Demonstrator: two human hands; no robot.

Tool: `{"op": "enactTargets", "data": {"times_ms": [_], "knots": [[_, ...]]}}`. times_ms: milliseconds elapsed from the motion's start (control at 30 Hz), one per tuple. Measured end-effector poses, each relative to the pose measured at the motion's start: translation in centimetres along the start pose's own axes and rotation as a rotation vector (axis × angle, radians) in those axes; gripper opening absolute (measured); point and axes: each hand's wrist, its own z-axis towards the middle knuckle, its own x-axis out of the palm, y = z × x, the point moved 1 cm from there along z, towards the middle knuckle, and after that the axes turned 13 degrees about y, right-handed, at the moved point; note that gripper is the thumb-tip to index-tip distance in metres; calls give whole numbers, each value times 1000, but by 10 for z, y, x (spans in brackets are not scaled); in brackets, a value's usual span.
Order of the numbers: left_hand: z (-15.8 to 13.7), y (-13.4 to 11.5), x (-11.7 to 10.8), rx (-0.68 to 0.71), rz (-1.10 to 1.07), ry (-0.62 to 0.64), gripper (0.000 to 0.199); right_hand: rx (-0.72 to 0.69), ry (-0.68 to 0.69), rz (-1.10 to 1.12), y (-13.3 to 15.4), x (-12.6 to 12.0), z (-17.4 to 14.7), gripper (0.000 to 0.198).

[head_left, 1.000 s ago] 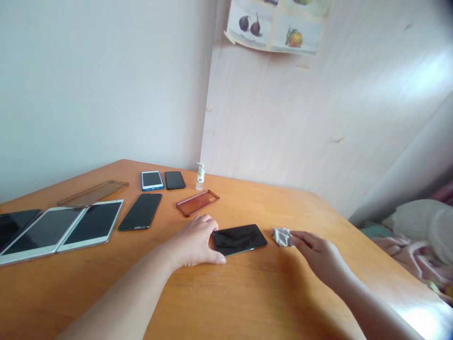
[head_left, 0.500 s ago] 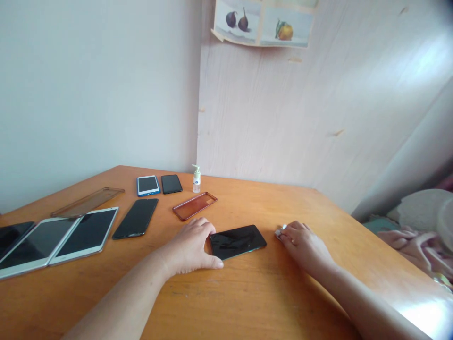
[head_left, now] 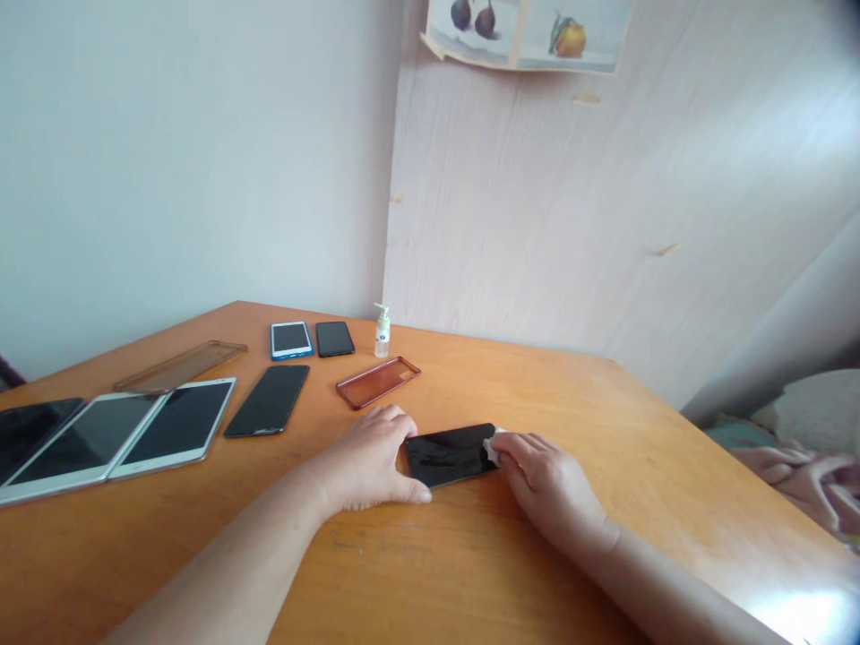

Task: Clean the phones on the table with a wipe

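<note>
A black smartphone point(head_left: 449, 455) lies screen up on the wooden table point(head_left: 430, 573). My left hand point(head_left: 380, 457) grips it by its left end, with the thumb at the near edge and the fingers at the far edge. In my right hand point(head_left: 547, 479) is a small crumpled white wipe point(head_left: 494, 446), pinched between the fingertips. The wipe touches the right end of the screen. Just beyond my left hand lies a reddish-brown clear phone case point(head_left: 378, 383).
A small pump bottle point(head_left: 382, 333) stands at the back, beside a black phone point(head_left: 334, 339) and a blue-edged white phone point(head_left: 291, 339). Another black phone point(head_left: 269, 400), white tablets point(head_left: 176, 426) and a brownish clear case point(head_left: 181, 365) lie to the left. Pink cloth point(head_left: 806, 475) is beyond the right edge.
My right hand has moved left with the wipe, from the bare table onto the phone's right end. My left hand stays on the phone. The camera view has shifted slightly.
</note>
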Motion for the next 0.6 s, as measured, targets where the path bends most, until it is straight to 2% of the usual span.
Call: {"op": "enactTargets", "data": {"times_ms": [233, 300, 467, 533, 600], "knots": [[0, 0, 2, -2, -6, -14, 60, -115, 198, -200, 54, -3, -12, 40], [0, 0, 2, 2, -6, -16, 60, -123, 208, -233, 53, -3, -10, 41], [1, 1, 3, 22, 4, -27, 61, 36, 155, -279, 11, 1, 3, 39], [1, 1, 4, 22, 7, -35, 62, 10, 171, -261, 12, 4, 5, 39], [1, 0, 5, 16, 6, -45, 62, -64, 188, -253, 29, 7, 3, 40]]}}
